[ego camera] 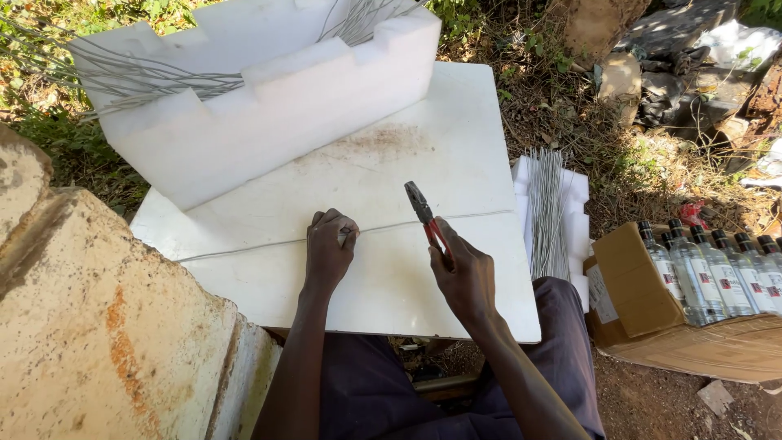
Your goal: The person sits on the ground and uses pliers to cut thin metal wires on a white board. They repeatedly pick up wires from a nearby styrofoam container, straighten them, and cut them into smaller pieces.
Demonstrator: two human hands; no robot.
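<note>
Pressing a long thin grey wire (pixel 244 247) onto the white foam table (pixel 456 147) at frame centre, the left hand (pixel 328 248) pinches it closed; the right hand (pixel 466 273) grips red-handled pliers (pixel 428 218).

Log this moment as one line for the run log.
left hand: pressing wire onto white board | right hand: holding red-handled pliers above wire | nearby: cut wire bundle, box of bottles

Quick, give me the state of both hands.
Left hand: closed, pinning the wire to the white board.
Right hand: closed on red-handled pliers.
</note>
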